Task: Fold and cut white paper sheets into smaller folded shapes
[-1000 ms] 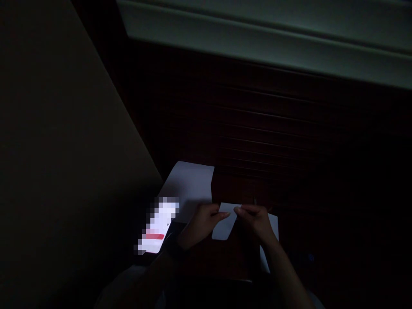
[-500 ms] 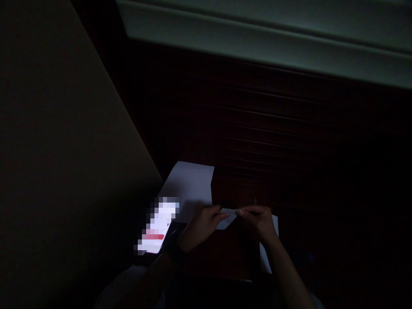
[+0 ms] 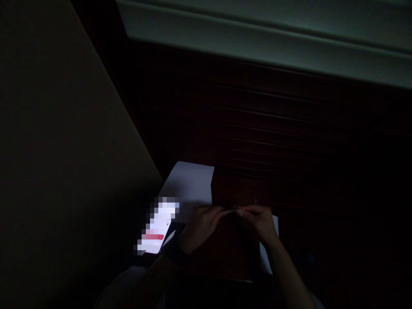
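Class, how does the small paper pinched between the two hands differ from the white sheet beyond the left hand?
The small paper is pinched by left hand and right hand; the white sheet lies flat. The small paper shows only a thin edge; the white sheet shows its broad face. Both look pale.

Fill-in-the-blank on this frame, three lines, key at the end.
1. The left hand and the right hand pinch a small paper piece between them; its colour is ____.
2. The lit phone screen lies on the ____ side of the left hand.
3. A second sheet shows from under the ____ forearm.
Missing words: white; left; right.
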Demonstrator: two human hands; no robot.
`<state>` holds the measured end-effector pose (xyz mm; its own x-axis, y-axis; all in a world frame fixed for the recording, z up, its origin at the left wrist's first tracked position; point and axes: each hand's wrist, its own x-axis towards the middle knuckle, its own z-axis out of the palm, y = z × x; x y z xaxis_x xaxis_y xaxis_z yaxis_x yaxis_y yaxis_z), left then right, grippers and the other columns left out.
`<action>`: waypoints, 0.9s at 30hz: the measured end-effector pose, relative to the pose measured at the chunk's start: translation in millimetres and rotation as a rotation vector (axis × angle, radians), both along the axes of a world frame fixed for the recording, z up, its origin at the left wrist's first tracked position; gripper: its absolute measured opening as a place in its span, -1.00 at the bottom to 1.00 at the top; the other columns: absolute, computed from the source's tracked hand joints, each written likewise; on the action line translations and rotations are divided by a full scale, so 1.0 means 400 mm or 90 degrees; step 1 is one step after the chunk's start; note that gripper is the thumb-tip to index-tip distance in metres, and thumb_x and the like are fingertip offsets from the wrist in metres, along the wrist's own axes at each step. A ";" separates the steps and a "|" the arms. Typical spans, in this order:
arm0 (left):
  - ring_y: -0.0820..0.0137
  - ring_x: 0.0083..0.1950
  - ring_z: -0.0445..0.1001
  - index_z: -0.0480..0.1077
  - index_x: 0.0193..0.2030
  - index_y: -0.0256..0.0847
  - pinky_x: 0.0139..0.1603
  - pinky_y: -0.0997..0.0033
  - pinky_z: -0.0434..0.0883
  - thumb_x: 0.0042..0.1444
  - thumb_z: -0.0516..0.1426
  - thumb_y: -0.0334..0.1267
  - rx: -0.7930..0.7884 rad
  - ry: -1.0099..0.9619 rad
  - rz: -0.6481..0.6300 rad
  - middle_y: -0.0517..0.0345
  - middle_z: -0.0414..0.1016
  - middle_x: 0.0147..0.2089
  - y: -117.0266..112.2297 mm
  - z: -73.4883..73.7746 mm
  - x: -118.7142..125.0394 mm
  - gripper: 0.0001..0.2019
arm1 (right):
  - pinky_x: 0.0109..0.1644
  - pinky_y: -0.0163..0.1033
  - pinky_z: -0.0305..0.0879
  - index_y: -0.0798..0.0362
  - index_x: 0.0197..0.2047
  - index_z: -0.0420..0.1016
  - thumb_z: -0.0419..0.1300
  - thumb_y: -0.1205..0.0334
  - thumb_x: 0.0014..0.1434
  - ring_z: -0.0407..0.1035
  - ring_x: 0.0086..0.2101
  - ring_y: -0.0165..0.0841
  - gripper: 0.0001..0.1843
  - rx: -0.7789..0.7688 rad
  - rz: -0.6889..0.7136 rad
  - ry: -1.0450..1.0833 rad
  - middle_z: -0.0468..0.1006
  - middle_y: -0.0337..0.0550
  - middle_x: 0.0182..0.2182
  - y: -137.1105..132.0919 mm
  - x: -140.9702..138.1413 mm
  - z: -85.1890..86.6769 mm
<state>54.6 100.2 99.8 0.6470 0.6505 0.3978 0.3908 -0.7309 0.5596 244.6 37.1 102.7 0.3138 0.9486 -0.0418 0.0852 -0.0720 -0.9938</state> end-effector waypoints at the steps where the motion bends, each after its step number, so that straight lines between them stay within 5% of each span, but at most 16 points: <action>1: 0.44 -0.33 0.48 0.44 -0.13 -0.15 -0.26 0.45 0.38 0.22 -0.02 -0.27 0.012 0.002 -0.004 0.15 0.55 -0.28 0.000 0.000 0.000 -0.78 | -0.11 -0.14 0.35 -0.02 -0.39 0.60 0.35 0.12 -0.12 0.48 -0.25 -0.19 -0.82 0.003 0.004 0.001 0.61 -0.12 -0.32 0.000 0.000 0.000; 7: 0.42 -0.28 0.50 0.42 -0.08 -0.15 -0.21 0.41 0.41 0.20 0.01 -0.30 0.072 -0.011 0.000 0.13 0.55 -0.21 0.002 -0.004 -0.002 -0.78 | -0.05 -0.12 0.33 -0.02 -0.37 0.60 0.35 0.16 -0.11 0.46 -0.20 -0.20 -0.83 0.036 0.023 0.012 0.60 -0.13 -0.26 0.004 -0.002 0.005; 12: 0.43 -0.32 0.49 0.43 -0.10 -0.16 -0.26 0.44 0.38 0.21 0.00 -0.27 0.020 -0.005 -0.005 0.13 0.55 -0.26 0.000 -0.002 -0.004 -0.78 | -0.10 -0.13 0.35 0.00 -0.45 0.59 0.35 0.13 -0.12 0.48 -0.26 -0.20 -0.86 0.037 0.019 -0.004 0.61 -0.13 -0.33 0.003 0.001 0.004; 17: 0.47 -0.46 0.40 0.48 -0.38 -0.23 -0.45 0.54 0.30 0.15 0.05 -0.12 -0.203 -0.047 0.043 0.17 0.50 -0.48 -0.007 0.005 0.010 -0.73 | -0.27 -0.20 0.35 0.02 -0.39 0.59 0.36 0.08 -0.14 0.46 -0.36 -0.22 -0.76 0.003 -0.049 -0.029 0.61 -0.13 -0.41 0.003 -0.004 -0.013; 22: 0.39 -0.35 0.43 0.46 -0.30 -0.29 -0.42 0.50 0.31 0.08 0.09 -0.04 -0.488 -0.159 0.004 0.11 0.51 -0.35 -0.007 0.013 0.034 -0.68 | -0.39 -0.26 0.29 0.07 -0.43 0.58 0.29 0.01 -0.06 0.42 -0.46 -0.29 -0.72 -0.020 -0.048 0.013 0.58 -0.13 -0.48 0.004 -0.018 -0.031; 27: 0.50 -0.48 0.29 0.40 -0.49 -0.31 -0.49 0.54 0.18 0.04 0.12 -0.07 -0.561 -0.150 -0.056 0.22 0.37 -0.51 0.011 0.007 0.026 -0.70 | -0.42 -0.25 0.28 0.07 -0.44 0.56 0.30 0.00 -0.08 0.41 -0.49 -0.29 -0.72 -0.034 -0.091 0.087 0.56 -0.15 -0.52 0.010 -0.006 -0.042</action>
<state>64.9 104.6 102.6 0.6742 0.7329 -0.0914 0.1589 -0.0231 0.9870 242.1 41.1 86.0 0.4338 0.8897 -0.1427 -0.0644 -0.1274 -0.9898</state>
